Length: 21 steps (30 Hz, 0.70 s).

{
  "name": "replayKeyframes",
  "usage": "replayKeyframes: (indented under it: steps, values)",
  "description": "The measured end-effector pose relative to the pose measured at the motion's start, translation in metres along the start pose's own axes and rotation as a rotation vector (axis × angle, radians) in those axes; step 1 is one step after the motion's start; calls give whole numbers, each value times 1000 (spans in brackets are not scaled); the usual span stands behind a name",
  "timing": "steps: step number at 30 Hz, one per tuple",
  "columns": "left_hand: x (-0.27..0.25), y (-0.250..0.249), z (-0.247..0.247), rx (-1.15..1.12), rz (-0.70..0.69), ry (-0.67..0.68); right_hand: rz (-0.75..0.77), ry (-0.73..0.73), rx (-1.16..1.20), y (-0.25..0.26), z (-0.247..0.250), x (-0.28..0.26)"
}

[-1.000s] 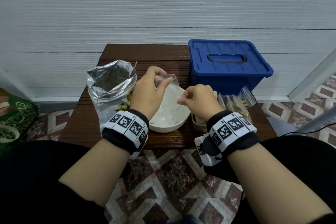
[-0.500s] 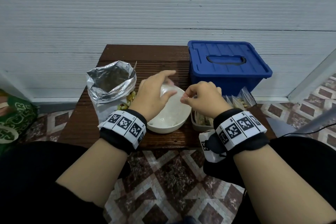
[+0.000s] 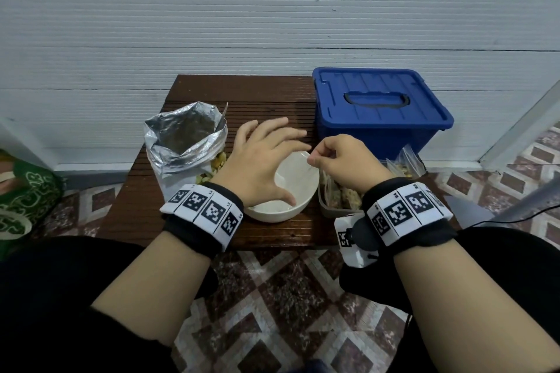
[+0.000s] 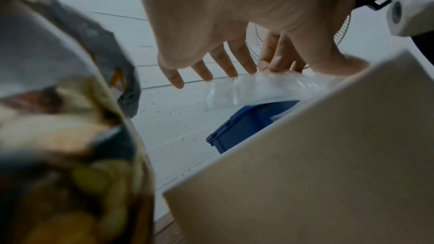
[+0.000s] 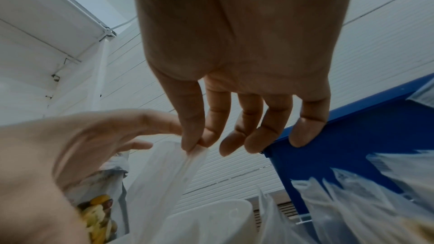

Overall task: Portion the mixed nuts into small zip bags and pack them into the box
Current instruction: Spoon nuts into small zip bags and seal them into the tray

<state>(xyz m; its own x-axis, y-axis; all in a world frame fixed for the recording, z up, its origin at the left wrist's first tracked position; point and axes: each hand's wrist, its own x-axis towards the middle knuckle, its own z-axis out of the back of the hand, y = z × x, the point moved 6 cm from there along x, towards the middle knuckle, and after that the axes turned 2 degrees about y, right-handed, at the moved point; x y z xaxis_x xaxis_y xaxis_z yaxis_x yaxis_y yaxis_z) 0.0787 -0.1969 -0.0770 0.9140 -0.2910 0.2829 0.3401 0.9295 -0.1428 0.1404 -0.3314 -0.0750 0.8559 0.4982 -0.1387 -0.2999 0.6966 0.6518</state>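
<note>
My left hand (image 3: 271, 157) hovers over the white bowl (image 3: 291, 212) with its fingers spread and straight, and grips nothing. In the left wrist view its fingertips (image 4: 231, 72) lie against the upper edge of a clear, empty zip bag (image 4: 246, 90). My right hand (image 3: 315, 157) pinches that zip bag (image 5: 169, 173) by its top edge between thumb and forefinger, and the bag hangs down into the bowl. An open foil bag of mixed nuts (image 3: 185, 136) stands left of the bowl. The blue box (image 3: 378, 106) sits at the back right with its lid on.
A clear tub (image 3: 336, 200) with several filled zip bags stands right of the bowl, under my right wrist. More filled bags (image 3: 406, 163) lean against the blue box. The small wooden table (image 3: 272, 94) is bare at the back, against a white wall.
My left hand has let go of the zip bag and spread its fingers over the bowl. The right hand keeps its pinch and has lowered the bag towards the bowl.
</note>
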Motion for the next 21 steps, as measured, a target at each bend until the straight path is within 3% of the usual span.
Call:
replayKeyframes:
  steps: [3,6,11,15,21]
  values:
    - [-1,0,-4,-31,17,-8,11,14,38,1,0,-2]
    - [-3,2,0,-57,6,-107,30,16,112,3,1,-3]
    - [-3,21,-2,-377,225,-161,37,-14,179,4,5,-4]
    - [-4,33,0,-547,331,-201,21,53,192,2,7,-6]
    - [-2,30,5,-608,363,-149,33,-24,223,2,8,-6]
